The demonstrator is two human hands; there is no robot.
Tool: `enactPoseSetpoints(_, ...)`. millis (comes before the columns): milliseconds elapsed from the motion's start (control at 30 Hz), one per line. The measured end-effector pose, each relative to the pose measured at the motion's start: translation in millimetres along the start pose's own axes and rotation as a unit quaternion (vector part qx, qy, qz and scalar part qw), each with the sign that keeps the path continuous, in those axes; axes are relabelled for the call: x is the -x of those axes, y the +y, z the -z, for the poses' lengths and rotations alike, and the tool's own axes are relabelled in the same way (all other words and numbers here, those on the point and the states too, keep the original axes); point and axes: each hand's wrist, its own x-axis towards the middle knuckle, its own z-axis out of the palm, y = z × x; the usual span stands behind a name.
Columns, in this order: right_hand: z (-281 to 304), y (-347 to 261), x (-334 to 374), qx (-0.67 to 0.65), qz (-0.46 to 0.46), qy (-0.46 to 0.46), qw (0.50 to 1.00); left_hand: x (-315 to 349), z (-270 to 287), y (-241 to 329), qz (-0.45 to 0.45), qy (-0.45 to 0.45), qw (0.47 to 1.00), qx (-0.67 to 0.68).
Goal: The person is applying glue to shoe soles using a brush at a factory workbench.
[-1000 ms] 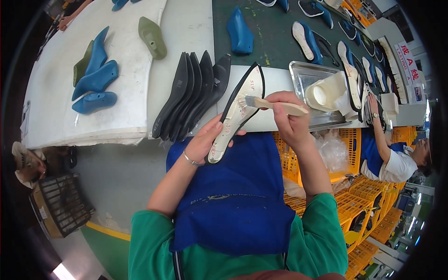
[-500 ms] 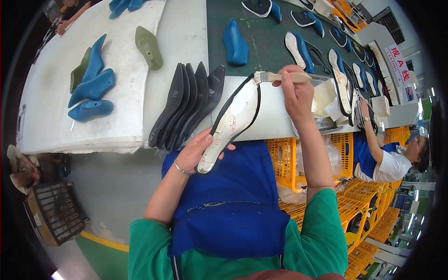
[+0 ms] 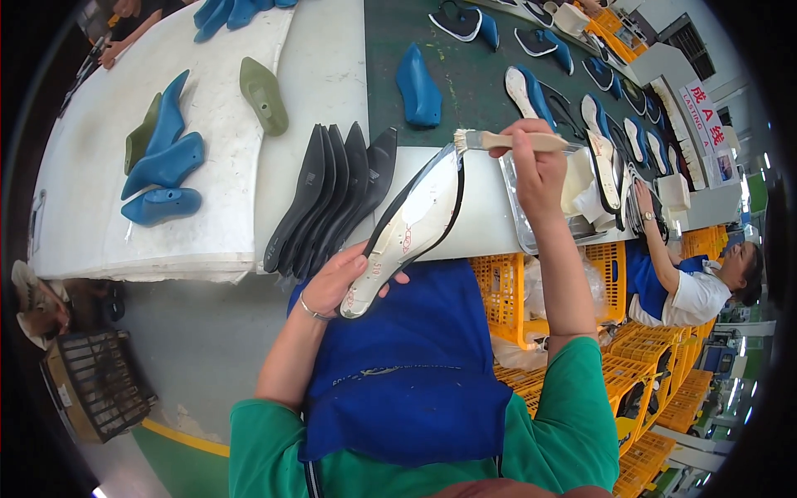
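Observation:
My left hand [image 3: 336,278] is closed round the heel end of a long pointed shoe insole [image 3: 419,212], its white face turned up and a black edge running round it. Red marks and small holes show near the heel. My right hand [image 3: 540,174] grips the wooden handle of a flat brush [image 3: 478,140], whose pale bristles touch the pointed toe tip. A wet-looking sheen lies along the left edge by the toe. Several black shoe soles [image 3: 320,195] lie fanned on the table just left of the insole.
A metal tray [image 3: 519,220] with pale cloths sits right of the insole. Blue shoe lasts [image 3: 419,87] and strapped shoes line the green belt [image 3: 390,50]. More lasts, one olive [image 3: 264,98], lie on the white-covered table. Yellow crates [image 3: 498,290] stand below. A co-worker [image 3: 693,286] works at right.
The insole has tilted slightly, its heel end shifting down and left. My right hand and the brush have moved a little right, with the bristles still at the toe tip.

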Motion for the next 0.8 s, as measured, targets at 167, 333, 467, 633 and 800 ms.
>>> enactPoseSetpoints(167,-4,-13,16,0.013,0.050,-0.030,0.998,-3,4,-1,-0.014,-0.008,0.999,0.029)
enactPoseSetpoints(333,-1,-26,41,-0.032,-0.042,-0.130,0.990,-4,-1,4,-0.008,0.037,0.999,0.028)
enactPoseSetpoints(467,-2,-29,42,-0.081,-0.043,-0.145,0.985,-2,5,0,-0.011,0.013,0.999,0.027)
enactPoseSetpoints(633,-6,-5,8,-0.066,-0.018,-0.001,0.998,-4,2,-1,-0.010,-0.009,0.999,0.050)
enactPoseSetpoints(800,-14,-17,46,-0.032,-0.016,-0.057,0.998,-10,-9,-3,-0.029,0.029,0.993,0.115)
